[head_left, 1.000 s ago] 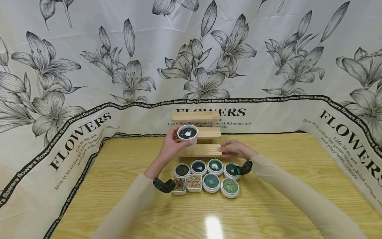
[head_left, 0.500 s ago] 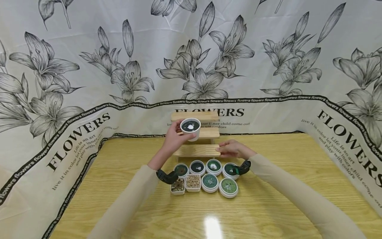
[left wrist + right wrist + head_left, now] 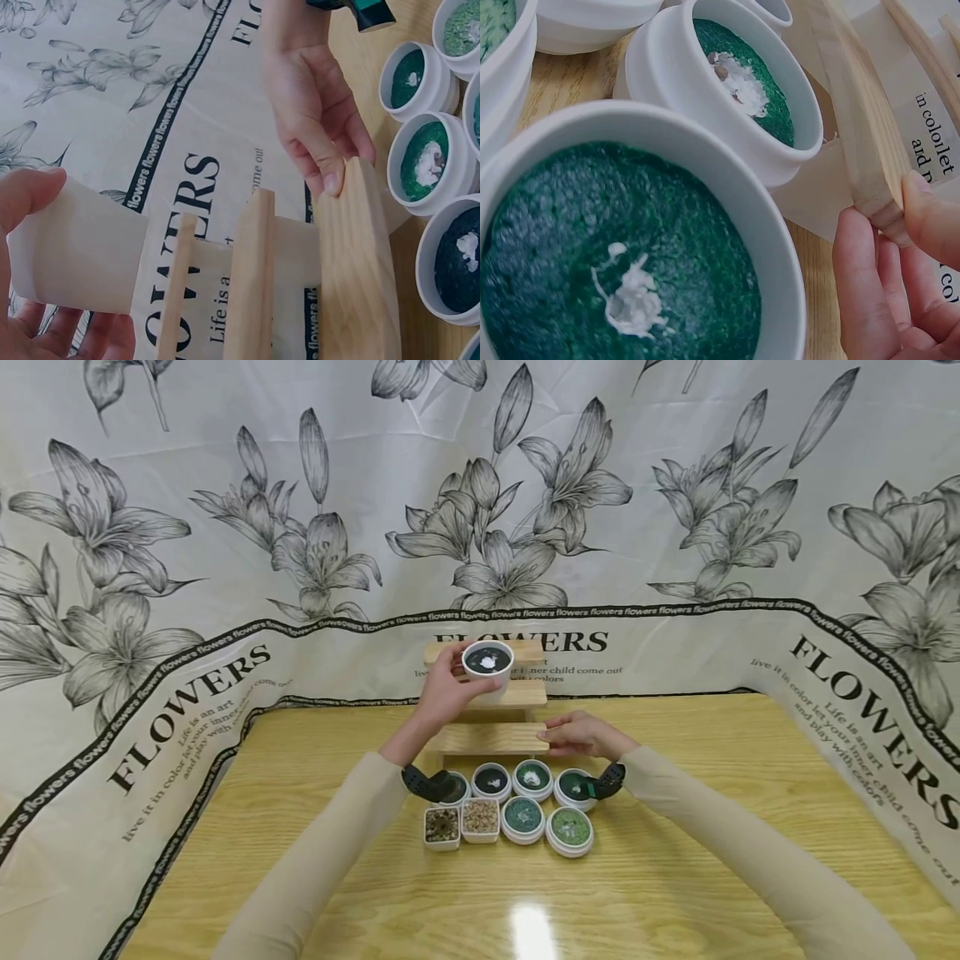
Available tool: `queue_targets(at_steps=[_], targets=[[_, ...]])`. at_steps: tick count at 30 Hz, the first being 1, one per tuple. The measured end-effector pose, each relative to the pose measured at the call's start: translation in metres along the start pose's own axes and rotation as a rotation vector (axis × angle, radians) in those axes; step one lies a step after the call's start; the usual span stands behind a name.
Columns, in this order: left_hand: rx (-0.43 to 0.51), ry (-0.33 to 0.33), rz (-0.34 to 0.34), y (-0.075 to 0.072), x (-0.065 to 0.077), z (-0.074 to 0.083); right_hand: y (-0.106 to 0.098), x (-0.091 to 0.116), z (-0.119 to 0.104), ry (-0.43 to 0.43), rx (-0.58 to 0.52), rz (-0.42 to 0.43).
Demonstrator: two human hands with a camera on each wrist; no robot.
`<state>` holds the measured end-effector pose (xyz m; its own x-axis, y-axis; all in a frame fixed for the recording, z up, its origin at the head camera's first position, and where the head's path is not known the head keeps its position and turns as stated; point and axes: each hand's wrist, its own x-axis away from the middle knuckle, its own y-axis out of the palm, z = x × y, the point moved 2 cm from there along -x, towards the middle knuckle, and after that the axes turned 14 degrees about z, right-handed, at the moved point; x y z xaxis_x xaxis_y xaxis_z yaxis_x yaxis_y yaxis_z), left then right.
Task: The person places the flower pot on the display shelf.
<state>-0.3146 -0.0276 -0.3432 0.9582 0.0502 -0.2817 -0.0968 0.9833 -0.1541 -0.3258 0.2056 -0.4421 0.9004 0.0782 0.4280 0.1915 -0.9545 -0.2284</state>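
A round white pot (image 3: 489,660) with a dark filling and a white patch is gripped by my left hand (image 3: 442,693), thumb in front and fingers behind. It is held up before the top tier of a three-tier wooden stand (image 3: 487,737). In the left wrist view the pot's (image 3: 82,247) plain white side faces the camera, apart from the wooden boards. My right hand (image 3: 581,735) pinches the right end of the lowest board between thumb and fingers. The right wrist view shows that board end (image 3: 881,195) between the thumb (image 3: 934,221) and fingers.
Several round white pots with green or dark filling (image 3: 522,818) stand in two rows in front of the stand. Two square white pots of pebbles (image 3: 480,818) are at the front left. A flower-printed cloth (image 3: 337,660) hangs behind the wooden table (image 3: 360,893).
My left hand has raised the pot and moved it slightly right, from above the lowest board to before the top one. The right hand keeps its hold on the lowest board.
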Motion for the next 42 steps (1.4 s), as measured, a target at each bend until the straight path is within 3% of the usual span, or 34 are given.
queue_targets(at_steps=[6,14,30,42], targets=[[-0.007,0.014,-0.010,0.008,-0.009,0.004,-0.001,-0.001,0.002,-0.027,0.000,-0.017],[-0.025,-0.014,0.000,0.018,-0.024,0.007,0.004,-0.004,0.003,0.021,0.003,0.014],[-0.078,-0.019,-0.001,0.038,-0.054,0.006,0.002,0.001,0.002,0.001,0.003,-0.003],[-0.032,-0.031,-0.014,0.060,-0.065,0.002,0.000,-0.001,0.000,0.016,0.017,0.023]])
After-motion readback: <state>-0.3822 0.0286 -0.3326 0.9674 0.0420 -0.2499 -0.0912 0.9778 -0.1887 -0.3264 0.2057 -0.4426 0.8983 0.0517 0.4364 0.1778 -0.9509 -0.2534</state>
